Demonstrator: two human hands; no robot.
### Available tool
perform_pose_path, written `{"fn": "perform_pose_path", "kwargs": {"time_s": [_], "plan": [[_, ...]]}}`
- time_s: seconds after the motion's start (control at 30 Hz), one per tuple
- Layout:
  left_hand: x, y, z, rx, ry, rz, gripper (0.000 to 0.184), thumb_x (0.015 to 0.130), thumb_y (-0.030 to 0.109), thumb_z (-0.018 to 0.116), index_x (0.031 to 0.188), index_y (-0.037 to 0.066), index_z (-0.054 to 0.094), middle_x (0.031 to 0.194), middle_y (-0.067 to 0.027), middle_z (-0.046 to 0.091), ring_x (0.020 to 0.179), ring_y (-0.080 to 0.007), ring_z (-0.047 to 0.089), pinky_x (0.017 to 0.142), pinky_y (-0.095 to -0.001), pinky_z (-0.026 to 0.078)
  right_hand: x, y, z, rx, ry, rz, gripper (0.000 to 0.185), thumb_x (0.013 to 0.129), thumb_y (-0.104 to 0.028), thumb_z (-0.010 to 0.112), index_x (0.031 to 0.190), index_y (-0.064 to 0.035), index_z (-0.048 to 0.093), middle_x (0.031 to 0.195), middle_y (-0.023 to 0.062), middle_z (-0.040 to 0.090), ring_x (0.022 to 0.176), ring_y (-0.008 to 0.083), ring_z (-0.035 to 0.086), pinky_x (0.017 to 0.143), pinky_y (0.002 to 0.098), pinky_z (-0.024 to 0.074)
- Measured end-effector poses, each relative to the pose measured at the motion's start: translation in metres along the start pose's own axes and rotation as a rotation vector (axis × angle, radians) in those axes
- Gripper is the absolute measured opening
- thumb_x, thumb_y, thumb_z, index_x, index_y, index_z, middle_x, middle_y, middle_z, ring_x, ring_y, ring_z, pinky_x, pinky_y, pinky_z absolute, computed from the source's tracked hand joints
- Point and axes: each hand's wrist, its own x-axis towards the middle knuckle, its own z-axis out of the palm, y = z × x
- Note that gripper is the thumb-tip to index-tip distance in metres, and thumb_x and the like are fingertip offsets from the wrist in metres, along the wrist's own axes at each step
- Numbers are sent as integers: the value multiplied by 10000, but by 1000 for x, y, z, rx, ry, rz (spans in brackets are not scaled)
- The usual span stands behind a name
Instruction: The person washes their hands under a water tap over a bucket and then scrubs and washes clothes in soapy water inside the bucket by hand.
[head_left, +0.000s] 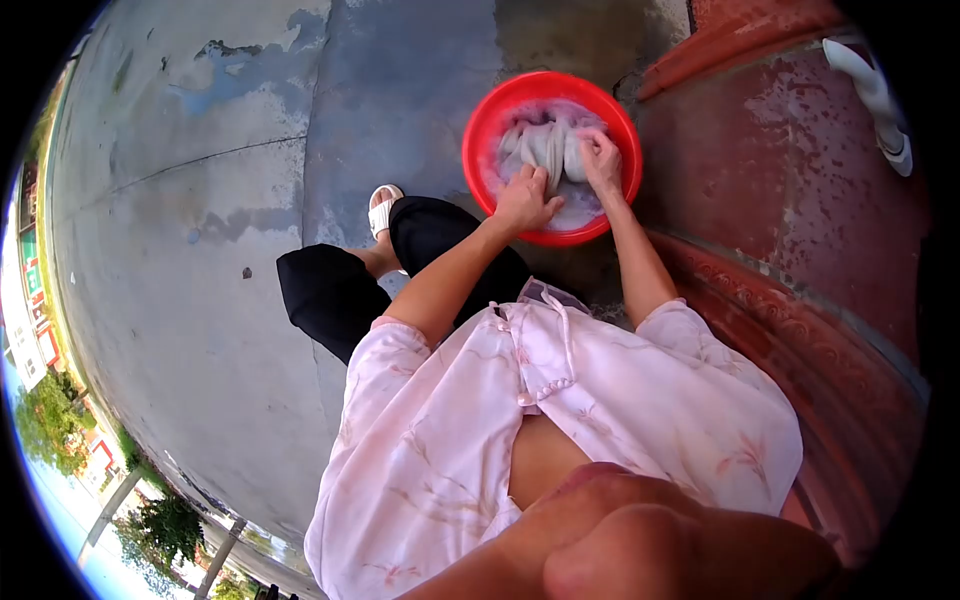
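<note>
A round red basin (478, 110) stands on the wet ground, holding soapy, cloudy water. Pale grey-white wet cloth (540, 145) lies bunched in the water, partly under suds. At the near side of the basin, my left hand (527, 200) has its fingers curled on the cloth's edge. On the right, my right hand (601, 163) reaches over the rim and grips another part of the cloth. Its fingertips are partly hidden.
Grey concrete floor (200, 180) with damp patches spreads left. A red-painted step (720, 170) with moulded edges rises close on the right, with a white curved object (868, 95) on it. My sandalled foot (383, 208) is left of the basin.
</note>
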Motion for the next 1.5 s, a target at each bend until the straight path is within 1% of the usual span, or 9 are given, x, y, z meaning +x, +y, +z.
{"fn": "perform_pose_path", "kwargs": {"time_s": [0.17, 0.43, 0.6, 0.7, 0.83, 1.07, 1.23, 1.3, 1.5], "plan": [[-15, -7, 37, 437, -156, 38, 411, 847, 286, 548, 1173, 44, 486, 1147, -139, 493, 1159, -318, 474, 799, -525, 463, -68, -68, -7, -273, -181, -92, 312, 779, -260, 646, 1063, -133, 627, 609, 127, 604, 670, 353, 634, 631, 438, 480], [30, -65, 73, 306, -262, -17, 391, 891, 236, 417, 1195, 21, 538, 1366, -127, 463, 1278, -298, 432, 930, -539, 420, -19, -11, 50, -551, -330, 101, 232, 782, -300, 583, 964, -162, 620, 698, 179, 624, 743, 422, 619, 666, 512, 471], [75, -69, 50, 304, -889, 4, 369, 903, 214, 406, 1177, 93, 620, 1186, -201, 606, 1132, -335, 560, 977, -394, 429, 15, 35, 83, -535, -352, 329, 330, 784, -302, 587, 1052, -119, 649, 829, 187, 662, 834, 376, 641, 743, 457, 500], [71, -262, 229, -117, -556, 244, 323, 897, 239, 452, 1073, 99, 685, 1108, -170, 649, 1044, -321, 610, 932, -402, 463, 42, 48, 89, -646, -474, 399, 319, 785, -286, 585, 1042, -110, 655, 814, 170, 661, 814, 348, 640, 733, 435, 500], [112, -92, 53, -21, -568, -105, 333, 841, 258, 543, 1075, 62, 674, 1056, -178, 669, 972, -357, 639, 852, -445, 498, 64, 72, 95, -764, -537, 423, 305, 785, -264, 583, 1028, -97, 662, 793, 146, 659, 787, 312, 639, 720, 405, 500], [72, -41, 3, -420, 122, -488, 285, 780, 201, 596, 944, -22, 660, 943, -253, 664, 944, -371, 649, 816, -449, 499, 60, 63, 75, -659, -412, 377, 282, 786, -227, 580, 1004, -76, 675, 758, 106, 656, 740, 247, 638, 696, 353, 501], [27, -14, -16, -501, 27, -145, 207, 802, 123, 580, 946, -21, 618, 906, -255, 640, 884, -395, 630, 784, -453, 491, 26, 13, 17, -126, -187, 246, 262, 779, -191, 581, 981, -55, 680, 728, 77, 649, 700, 195, 631, 669, 316, 495], [17, -14, -1, -105, 54, 139, 272, 814, 143, 591, 1050, 9, 575, 953, -251, 587, 941, -413, 590, 837, -441, 471, -2, -18, -4, 146, -170, 86, 241, 756, -145, 589, 950, -29, 671, 699, 62, 630, 660, 147, 612, 628, 296, 478], [-5, -3, 23, 137, -190, 83, 348, 861, 292, 550, 1168, 127, 548, 1195, -72, 495, 1150, -286, 479, 863, -583, 427, -60, -96, -39, -181, -325, 29, 548, 791, -214, 619, 1317, -133, 491, 766, 127, 632, 645, 258, 615, 668, 353, 500]]}}
